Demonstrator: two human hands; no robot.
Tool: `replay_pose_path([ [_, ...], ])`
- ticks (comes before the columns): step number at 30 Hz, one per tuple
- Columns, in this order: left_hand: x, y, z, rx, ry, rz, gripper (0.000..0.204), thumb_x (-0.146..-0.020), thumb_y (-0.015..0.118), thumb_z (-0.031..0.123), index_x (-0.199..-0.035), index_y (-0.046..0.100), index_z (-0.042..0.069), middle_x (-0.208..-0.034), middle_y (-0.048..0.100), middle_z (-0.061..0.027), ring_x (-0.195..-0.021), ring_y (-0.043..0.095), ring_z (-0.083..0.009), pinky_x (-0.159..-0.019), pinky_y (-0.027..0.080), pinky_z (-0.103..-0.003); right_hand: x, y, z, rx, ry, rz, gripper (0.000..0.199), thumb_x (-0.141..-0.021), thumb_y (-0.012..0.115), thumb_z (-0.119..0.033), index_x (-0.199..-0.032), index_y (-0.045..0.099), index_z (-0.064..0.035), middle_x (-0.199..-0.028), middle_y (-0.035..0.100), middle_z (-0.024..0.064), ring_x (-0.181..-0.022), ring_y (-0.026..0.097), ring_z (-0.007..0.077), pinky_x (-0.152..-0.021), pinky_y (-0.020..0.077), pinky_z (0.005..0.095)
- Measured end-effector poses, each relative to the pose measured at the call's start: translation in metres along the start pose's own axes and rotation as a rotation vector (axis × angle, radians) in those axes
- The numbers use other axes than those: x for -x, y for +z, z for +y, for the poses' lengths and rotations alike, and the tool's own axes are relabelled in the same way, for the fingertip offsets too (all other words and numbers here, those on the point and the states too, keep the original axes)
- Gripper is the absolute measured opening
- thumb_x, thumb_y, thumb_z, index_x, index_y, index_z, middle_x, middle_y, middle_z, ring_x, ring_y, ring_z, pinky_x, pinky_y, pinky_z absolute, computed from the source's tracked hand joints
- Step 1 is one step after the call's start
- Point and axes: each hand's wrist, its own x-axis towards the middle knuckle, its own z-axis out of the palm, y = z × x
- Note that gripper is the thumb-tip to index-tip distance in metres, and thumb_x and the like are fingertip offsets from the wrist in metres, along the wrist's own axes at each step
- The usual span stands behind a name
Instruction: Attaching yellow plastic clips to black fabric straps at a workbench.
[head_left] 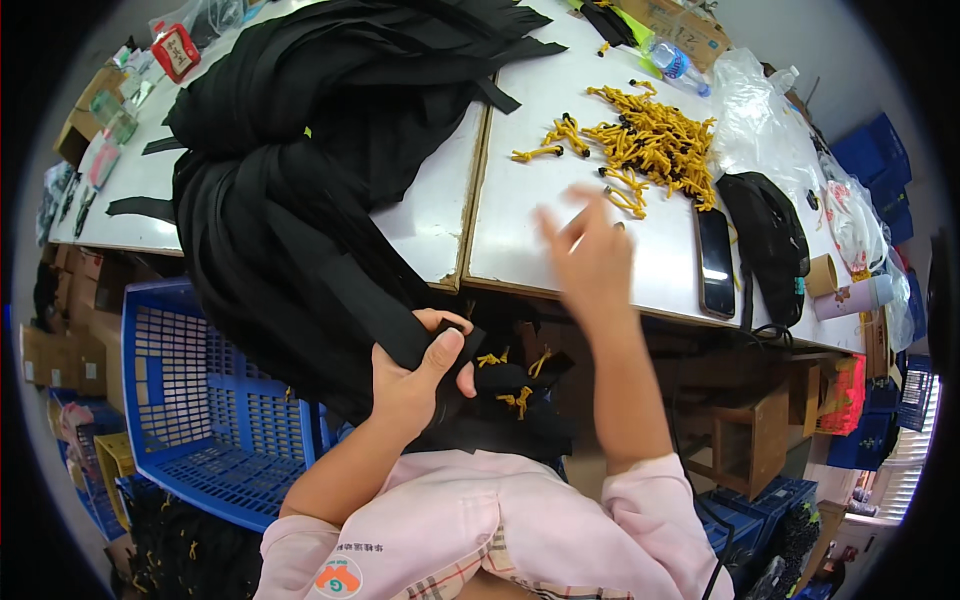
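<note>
My left hand (pixel 425 370) is closed round the end of a black fabric strip (pixel 365 292), its thumb pressed on top, just off the table's front edge. That strip belongs to a large heap of long black strips (pixel 262 100) that lies over the table and hangs down its front. My right hand (pixel 592 250) is over the right table, just short of a pile of short yellow cord pulls (pixel 650 140) with black ends. Motion smears its fingers, so whether they hold anything cannot be made out. More yellow cord pulls (pixel 515 402) show on black material below the edge.
A phone (pixel 715 262), a black pouch (pixel 765 240) and a pink cup (pixel 853 298) lie at right. Behind are a plastic bottle (pixel 678 65) and clear bags (pixel 755 120). A blue crate (pixel 215 400) stands lower left; a red container (pixel 176 52) sits far left.
</note>
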Motion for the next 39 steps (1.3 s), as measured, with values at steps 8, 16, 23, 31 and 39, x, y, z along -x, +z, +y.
replay_pose_path([
  [8,-0.008,-0.002,-0.005,-0.092,-0.035,-0.022,0.025,-0.077,0.062,0.019,-0.090,0.056,-0.001,-0.069,0.054,-0.0011,-0.061,0.050,-0.0072,-0.056,0.040,-0.019,-0.044,-0.009,0.055,0.072,-0.047,0.155,0.014,-0.075,0.054,-0.016,-0.078,0.054,-0.0019,-0.068,0.058,0.0140,-0.063,0.058,0.0255,-0.058,0.0453,0.0340],
  [16,-0.002,0.000,-0.009,-0.315,0.285,0.067,0.012,-0.074,0.062,0.003,-0.084,0.058,-0.002,-0.079,0.057,-0.0041,-0.071,0.051,-0.0088,-0.063,0.041,-0.019,0.058,-0.007,-0.020,-0.643,-0.534,-0.189,0.020,-0.067,0.061,0.004,-0.086,0.061,-0.0022,-0.070,0.056,0.0072,-0.057,0.054,0.0154,-0.049,0.0428,0.0214],
  [23,0.000,0.004,-0.005,-0.346,0.421,0.006,0.008,-0.073,0.058,-0.005,-0.081,0.058,-0.002,-0.081,0.057,-0.0073,-0.071,0.053,-0.0124,-0.063,0.043,-0.021,0.064,-0.006,-0.013,-0.645,-0.673,-0.092,0.025,-0.066,0.061,0.006,-0.090,0.060,-0.0026,-0.074,0.055,0.0088,-0.058,0.054,0.0174,-0.049,0.0440,0.0234],
  [31,0.002,-0.001,-0.002,-0.554,0.373,-0.038,0.008,-0.073,0.057,-0.004,-0.081,0.058,-0.003,-0.075,0.057,-0.0057,-0.066,0.053,-0.0114,-0.059,0.044,-0.022,0.067,-0.006,-0.015,-0.475,-0.773,-0.113,0.034,-0.064,0.058,0.010,-0.095,0.061,-0.0044,-0.077,0.050,0.0072,-0.063,0.051,0.0146,-0.051,0.0437,0.0224],
  [39,0.002,0.002,-0.005,-0.283,0.364,0.104,0.015,-0.075,0.058,0.000,-0.090,0.057,-0.001,-0.080,0.056,-0.0037,-0.073,0.052,-0.0083,-0.065,0.042,-0.020,0.090,0.020,-0.023,-0.844,-0.332,0.016,0.020,-0.073,0.055,0.007,-0.092,0.055,0.0014,-0.078,0.048,0.0053,-0.062,0.045,0.0087,-0.050,0.0358,0.0167],
])
